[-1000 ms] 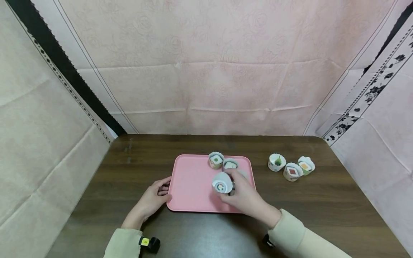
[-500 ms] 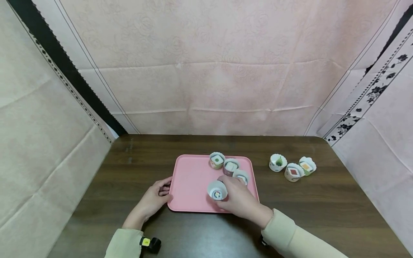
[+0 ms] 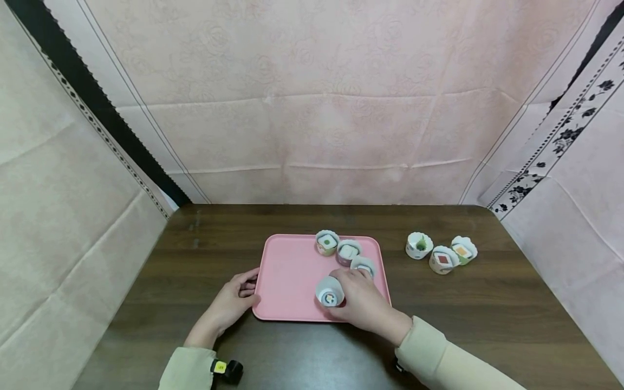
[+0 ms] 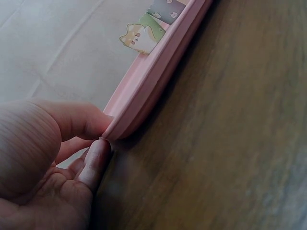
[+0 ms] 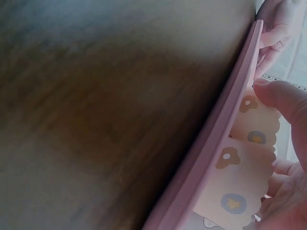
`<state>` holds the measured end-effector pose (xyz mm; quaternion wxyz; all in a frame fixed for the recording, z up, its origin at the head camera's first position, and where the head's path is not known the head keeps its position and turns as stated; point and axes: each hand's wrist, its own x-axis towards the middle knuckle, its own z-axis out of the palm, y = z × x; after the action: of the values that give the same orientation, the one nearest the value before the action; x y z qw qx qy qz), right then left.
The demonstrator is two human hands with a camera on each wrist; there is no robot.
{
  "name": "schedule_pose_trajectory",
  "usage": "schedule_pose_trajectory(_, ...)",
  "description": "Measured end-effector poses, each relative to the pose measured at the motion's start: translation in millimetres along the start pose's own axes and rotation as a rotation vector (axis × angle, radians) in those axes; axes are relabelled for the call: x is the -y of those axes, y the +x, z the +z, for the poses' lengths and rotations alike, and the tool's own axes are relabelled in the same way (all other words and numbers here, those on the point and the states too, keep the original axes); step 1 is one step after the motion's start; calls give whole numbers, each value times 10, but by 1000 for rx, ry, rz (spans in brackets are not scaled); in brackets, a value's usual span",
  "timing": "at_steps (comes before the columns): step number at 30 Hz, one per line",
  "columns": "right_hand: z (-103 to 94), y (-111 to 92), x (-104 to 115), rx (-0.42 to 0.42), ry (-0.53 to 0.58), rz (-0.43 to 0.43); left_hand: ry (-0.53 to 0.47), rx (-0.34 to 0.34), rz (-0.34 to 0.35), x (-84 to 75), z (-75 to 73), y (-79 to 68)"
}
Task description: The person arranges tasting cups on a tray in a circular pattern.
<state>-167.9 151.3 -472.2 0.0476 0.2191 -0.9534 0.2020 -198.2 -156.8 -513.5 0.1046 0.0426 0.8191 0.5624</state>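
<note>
My left hand (image 3: 236, 297) pinches the left rim of a pink tray (image 3: 287, 271); the left wrist view has its thumb and fingers at the tray's corner (image 4: 115, 132). Over the tray's front part, my right hand (image 3: 363, 303) grips a scalloped paper baking cup (image 3: 329, 290) with a small round pale piece inside. The right wrist view shows the thumb (image 5: 268, 93) at a beige, star-printed cup (image 5: 247, 115). Behind the held cup, three more stand in a slanting row: one at the back rim (image 3: 326, 244), a middle cup (image 3: 348, 252) and a front cup (image 3: 363, 264) partly behind my fingers.
Right of the tray, three paper cups stand on the brown wooden table (image 3: 487, 325): one with a green piece (image 3: 419, 246), one with a red square (image 3: 443, 260) and one with a yellow-orange square (image 3: 463, 250). Pale cloth (image 3: 312, 135) hangs behind the table.
My right hand has brought the held cup leftward and toward the tray's front, uncovering more of the cups behind. It shifts only slightly in the last half second. The left hand stays put.
</note>
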Motion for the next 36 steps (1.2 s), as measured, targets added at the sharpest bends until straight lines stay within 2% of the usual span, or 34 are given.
schedule_pose_trajectory(10, 1, -15, -23, -14, -12, -6, -6, 3, 3, -20, -1, -22)
schedule_pose_trajectory(20, -131, -60, -49, -132, 83, -40, 2, -1, -9, -6, 3, -1)
schedule_pose_trajectory(29, -394, -142, -166, -183, 184, 46, 5, 0, -3, -16, -3, -11)
schedule_pose_trajectory(36, -565, -261, -337, -211, 192, 93, 2, -2, 5, -4, 1, -7)
